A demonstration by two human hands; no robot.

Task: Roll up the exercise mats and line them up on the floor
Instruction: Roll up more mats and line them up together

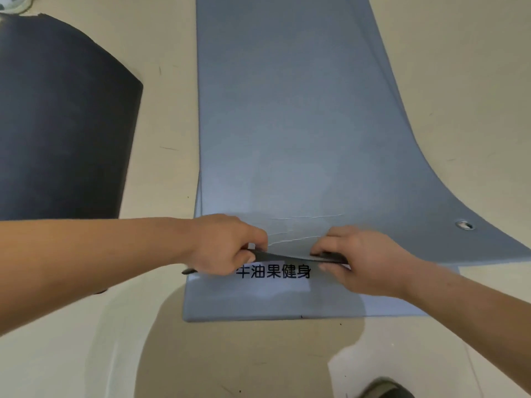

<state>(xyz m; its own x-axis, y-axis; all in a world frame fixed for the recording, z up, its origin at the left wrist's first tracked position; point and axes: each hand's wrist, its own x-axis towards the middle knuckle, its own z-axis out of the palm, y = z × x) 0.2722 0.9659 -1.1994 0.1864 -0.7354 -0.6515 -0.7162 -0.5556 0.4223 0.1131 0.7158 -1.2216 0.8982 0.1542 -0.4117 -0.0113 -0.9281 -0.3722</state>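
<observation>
A blue-grey exercise mat (287, 124) lies unrolled on the floor, running away from me. It has a metal eyelet (464, 225) near its right corner. Its near edge rests on another blue layer (258, 303) that carries a white label with black characters (274, 272). My left hand (224, 242) and my right hand (362, 259) both pinch a thin black strip (287, 257) that lies across the mat at that edge, a hand's width apart. A dark navy mat (57, 124) lies flat to the left.
The floor (166, 168) is cream-coloured, with a bare strip between the two mats. A dark shoe (385, 389) shows at the bottom right. A pale round object (17, 2) sits at the top left corner.
</observation>
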